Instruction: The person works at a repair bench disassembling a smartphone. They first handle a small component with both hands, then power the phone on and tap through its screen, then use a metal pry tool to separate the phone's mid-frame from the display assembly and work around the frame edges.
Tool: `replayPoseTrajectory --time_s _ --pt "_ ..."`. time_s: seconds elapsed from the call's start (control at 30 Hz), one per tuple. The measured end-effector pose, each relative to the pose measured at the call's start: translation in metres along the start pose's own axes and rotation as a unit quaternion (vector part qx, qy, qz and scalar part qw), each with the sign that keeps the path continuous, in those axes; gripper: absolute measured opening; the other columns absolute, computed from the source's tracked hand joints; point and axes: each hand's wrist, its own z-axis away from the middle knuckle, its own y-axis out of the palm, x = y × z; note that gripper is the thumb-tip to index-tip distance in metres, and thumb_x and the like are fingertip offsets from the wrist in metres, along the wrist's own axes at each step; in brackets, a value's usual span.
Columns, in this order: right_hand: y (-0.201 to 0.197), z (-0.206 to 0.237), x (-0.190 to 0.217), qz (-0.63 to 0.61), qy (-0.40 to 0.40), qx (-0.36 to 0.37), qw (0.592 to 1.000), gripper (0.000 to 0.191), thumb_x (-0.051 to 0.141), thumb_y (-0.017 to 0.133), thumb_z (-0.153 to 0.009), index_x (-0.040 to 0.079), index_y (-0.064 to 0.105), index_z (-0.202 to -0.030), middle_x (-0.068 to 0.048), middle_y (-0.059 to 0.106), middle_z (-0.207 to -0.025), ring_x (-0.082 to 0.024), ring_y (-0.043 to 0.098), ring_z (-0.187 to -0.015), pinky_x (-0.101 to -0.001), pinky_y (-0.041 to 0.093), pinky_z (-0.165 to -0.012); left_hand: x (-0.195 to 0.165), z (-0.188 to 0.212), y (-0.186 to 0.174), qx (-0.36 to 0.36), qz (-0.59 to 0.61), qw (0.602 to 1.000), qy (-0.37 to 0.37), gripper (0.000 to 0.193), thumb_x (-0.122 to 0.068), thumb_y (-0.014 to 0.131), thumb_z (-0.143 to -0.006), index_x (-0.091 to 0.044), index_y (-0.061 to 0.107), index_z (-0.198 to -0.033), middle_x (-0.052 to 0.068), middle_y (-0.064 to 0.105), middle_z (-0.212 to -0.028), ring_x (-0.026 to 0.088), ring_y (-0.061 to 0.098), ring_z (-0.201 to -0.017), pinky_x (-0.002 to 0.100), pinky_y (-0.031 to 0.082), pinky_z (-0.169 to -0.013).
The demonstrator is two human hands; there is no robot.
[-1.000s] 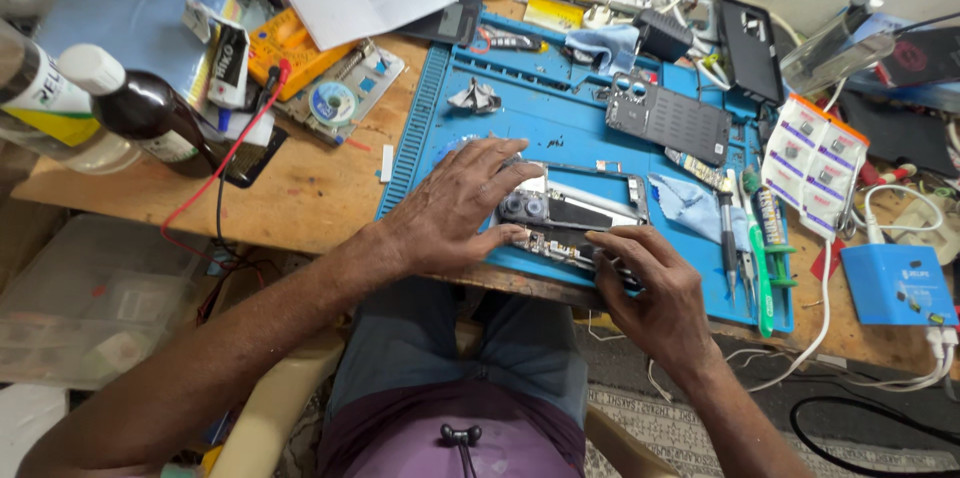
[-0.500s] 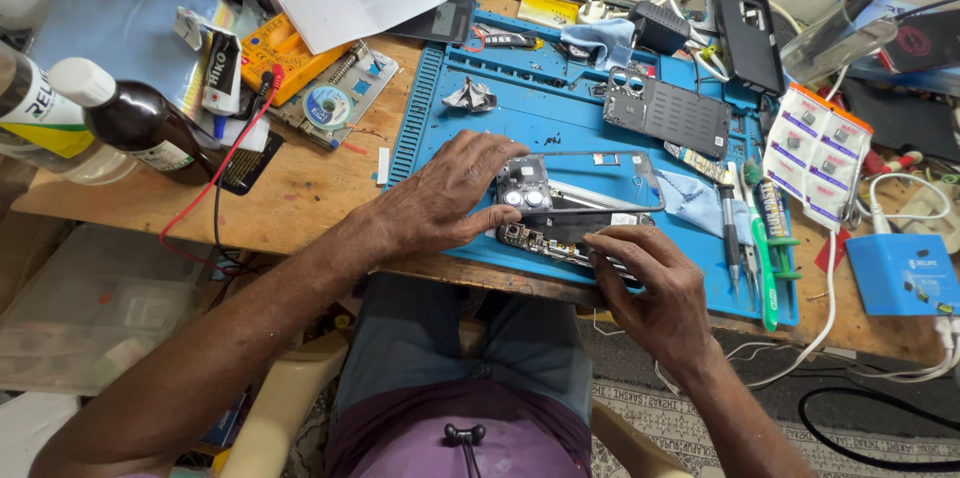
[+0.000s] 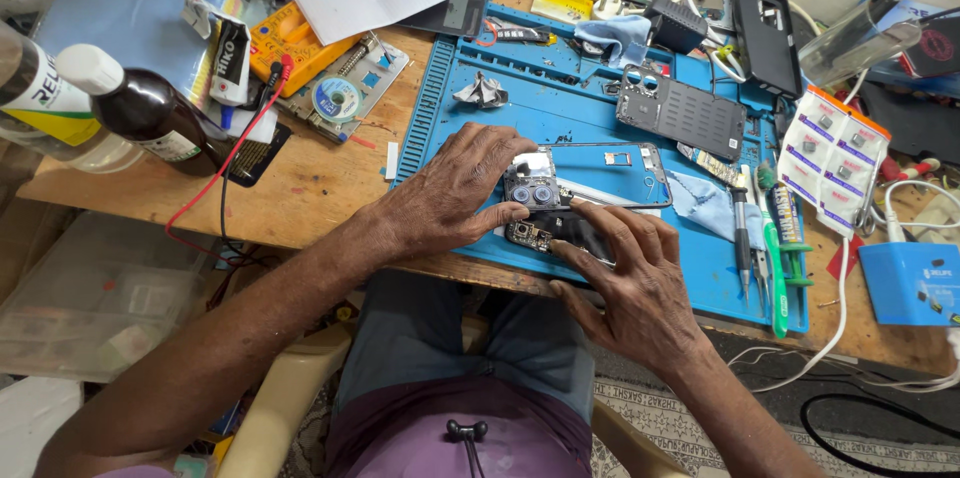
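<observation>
Bench: a wooden table, crowded with tools and parts, seen from above; the person sits at its near edge.
Mat: a blue work mat covers the middle of the table, with ridges along its left side.
Floor: a patterned rug shows under the seat.
Bottle: a dark brown bottle lies tilted at the far left.
Back cover: a grey phone cover rests farther back on the mat.
Phone: an opened phone lies flat on the mat's near part; its long axis runs left to right, camera end pointing left.
Left hand: the left hand is curled, fingertips and thumb pinching the camera end.
Right hand: the right hand is spread, fingers pressing flat on the phone's near edge.
Tweezers: green-handled tools lie just right.
</observation>
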Motion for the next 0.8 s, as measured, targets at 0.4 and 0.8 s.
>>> replayPoseTrajectory --time_s 0.4,0.8 --pt "-0.033 0.008 -0.018 -0.153 0.118 -0.118 0.974 0.041 0.002 0.071 -0.085 0.013 0.071 -0.125 -0.009 0.066 -0.135 -0.024 0.062 -0.122 -0.0396 0.051 -0.105 -0.005 0.009 -0.009 -0.001 0.013 1.000 0.004 0.067 -0.036 0.073 -0.095 -0.002 0.044 -0.145 0.022 0.050 -0.141 0.040 0.045 -0.135 0.051 0.038 -0.117" --pt "-0.021 0.045 -0.011 -0.018 0.029 -0.216 0.976 0.027 0.003 0.079 -0.088 0.013 0.074 -0.112 -0.005 0.072 -0.113 -0.022 0.068 -0.100 -0.0382 0.049 -0.089 -0.029 0.013 -0.012 0.008 0.035 0.998 0.057 0.075 -0.030 0.082 -0.086 -0.003 0.045 -0.145 0.020 0.048 -0.140 0.040 0.046 -0.137 0.055 0.035 -0.119"
